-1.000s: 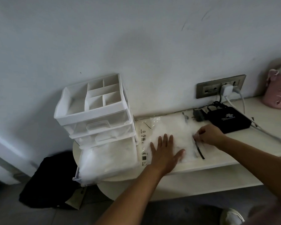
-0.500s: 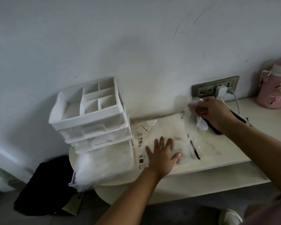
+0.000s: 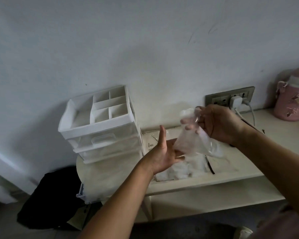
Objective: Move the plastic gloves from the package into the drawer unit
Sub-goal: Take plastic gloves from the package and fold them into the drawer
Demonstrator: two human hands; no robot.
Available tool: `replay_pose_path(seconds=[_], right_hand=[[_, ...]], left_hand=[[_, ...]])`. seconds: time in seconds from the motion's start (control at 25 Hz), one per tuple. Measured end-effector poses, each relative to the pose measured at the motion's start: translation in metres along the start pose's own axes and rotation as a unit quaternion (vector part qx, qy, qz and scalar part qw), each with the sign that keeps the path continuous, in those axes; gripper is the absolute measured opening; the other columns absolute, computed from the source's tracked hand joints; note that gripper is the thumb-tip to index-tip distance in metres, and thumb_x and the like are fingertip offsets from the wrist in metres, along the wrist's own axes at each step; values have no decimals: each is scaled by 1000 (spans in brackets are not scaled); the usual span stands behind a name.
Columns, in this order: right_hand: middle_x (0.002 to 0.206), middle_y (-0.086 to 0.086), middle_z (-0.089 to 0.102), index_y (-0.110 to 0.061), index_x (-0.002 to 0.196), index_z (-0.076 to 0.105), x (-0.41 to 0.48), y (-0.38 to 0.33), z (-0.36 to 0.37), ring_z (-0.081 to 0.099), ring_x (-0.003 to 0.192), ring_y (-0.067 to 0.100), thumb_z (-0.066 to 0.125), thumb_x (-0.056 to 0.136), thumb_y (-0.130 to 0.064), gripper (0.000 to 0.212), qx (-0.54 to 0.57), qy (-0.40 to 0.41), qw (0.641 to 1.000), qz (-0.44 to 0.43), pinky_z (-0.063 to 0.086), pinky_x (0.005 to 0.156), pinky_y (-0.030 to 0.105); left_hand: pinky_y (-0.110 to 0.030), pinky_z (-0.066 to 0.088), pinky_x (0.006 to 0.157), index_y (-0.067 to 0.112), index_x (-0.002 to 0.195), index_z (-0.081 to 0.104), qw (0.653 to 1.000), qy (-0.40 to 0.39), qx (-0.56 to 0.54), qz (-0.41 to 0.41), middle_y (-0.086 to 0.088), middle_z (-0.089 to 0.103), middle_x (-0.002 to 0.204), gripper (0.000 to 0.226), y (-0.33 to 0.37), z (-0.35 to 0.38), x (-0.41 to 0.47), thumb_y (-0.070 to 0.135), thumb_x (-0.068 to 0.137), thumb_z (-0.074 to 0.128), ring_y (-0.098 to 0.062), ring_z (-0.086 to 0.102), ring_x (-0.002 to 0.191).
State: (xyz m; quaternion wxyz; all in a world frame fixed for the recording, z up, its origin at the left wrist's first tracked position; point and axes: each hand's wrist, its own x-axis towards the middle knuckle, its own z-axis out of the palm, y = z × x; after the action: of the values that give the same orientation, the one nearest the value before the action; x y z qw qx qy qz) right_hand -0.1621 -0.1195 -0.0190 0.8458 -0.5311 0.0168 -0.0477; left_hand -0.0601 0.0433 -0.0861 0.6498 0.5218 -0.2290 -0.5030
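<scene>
My right hand (image 3: 219,125) grips a clear plastic glove (image 3: 190,142) by its top and holds it up above the desk. My left hand (image 3: 164,152) is raised beside it, palm up with fingers straight, touching the glove's lower end. Below them the flat glove package (image 3: 185,168) lies on the white desk (image 3: 231,168), with more clear gloves in it. The white drawer unit (image 3: 104,125) stands at the desk's left end. Its bottom drawer (image 3: 100,180) is pulled out and holds clear plastic gloves.
A wall socket (image 3: 230,99) with a white charger and cable sits behind my right hand. A pink bottle pouch (image 3: 292,104) stands at the far right. A black bag (image 3: 50,195) lies on the floor under the drawer unit.
My right hand has pulled a glove out of the package and lifted it. My left hand has left the package, where it lay flat, and risen to the glove's lower end.
</scene>
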Motion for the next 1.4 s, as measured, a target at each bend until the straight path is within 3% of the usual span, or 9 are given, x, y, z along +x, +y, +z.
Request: replay_pose_path(seconds=[0.24,0.4,0.64,0.76,0.84,1.08,1.2,1.28,1.4], right_hand=[[120,25,61,-17,66,30,17,11,26,71,76,24,37,78,-10,15,61,-3,998,-17,53,52,20],[95,26,55,-16,67,31,34,26,35,64,77,33,58,67,-13,27,96,0,995,-14,56,63,24],[76,15,71,-15,76,41,40,32,73,60,51,17,35,85,-10,12,35,35,998,29,51,52,19],[80,11,72,-12,83,56,41,39,85,65,69,20,37,91,-14,20,-75,28,996,41,52,57,20],[88,18,70,-9,81,64,45,44,94,63,72,28,45,92,-18,24,-91,-18,994,64,49,65,28],[65,12,53,-2,76,57,68,73,103,47,47,14,51,94,-32,35,-130,17,990,52,39,47,23],[62,7,47,-2,86,61,73,76,106,38,54,16,71,66,-62,64,-201,-48,972,111,33,53,29],[73,20,58,3,100,65,76,80,108,46,61,23,80,55,-60,79,-310,-67,933,170,49,64,37],[91,21,68,-7,85,72,85,85,112,58,74,26,77,72,-40,37,-464,10,868,177,57,79,40]], left_hand=[[-44,25,114,8,123,60,999,-27,-9,-32,-17,63,122,121,-11,-23,-23,86,30,66,-28,57,120],[-28,37,94,13,108,70,997,33,-65,11,-9,67,118,95,-1,-38,-37,71,35,81,-17,61,109],[-34,32,102,0,136,48,996,72,-53,0,-21,47,138,122,26,-85,-73,74,43,77,-30,44,121],[-45,19,117,1,132,53,999,5,-24,-25,-19,57,128,112,31,-90,-88,66,45,81,-31,49,122],[-45,22,115,12,112,69,1000,-12,17,-10,-9,68,108,78,35,-88,-96,57,49,84,-24,58,110],[-30,55,80,13,78,73,997,65,-3,40,-1,67,79,17,51,-93,-116,22,64,79,-13,64,77],[-24,54,57,12,72,71,976,205,47,59,-2,67,68,7,52,-108,-123,16,77,69,-11,64,59],[-21,49,50,10,80,69,946,272,165,57,1,62,62,11,48,-122,-126,16,87,65,-8,58,50],[-18,42,44,11,82,70,907,325,267,30,7,57,54,13,38,-138,-127,19,90,63,-3,50,43]])
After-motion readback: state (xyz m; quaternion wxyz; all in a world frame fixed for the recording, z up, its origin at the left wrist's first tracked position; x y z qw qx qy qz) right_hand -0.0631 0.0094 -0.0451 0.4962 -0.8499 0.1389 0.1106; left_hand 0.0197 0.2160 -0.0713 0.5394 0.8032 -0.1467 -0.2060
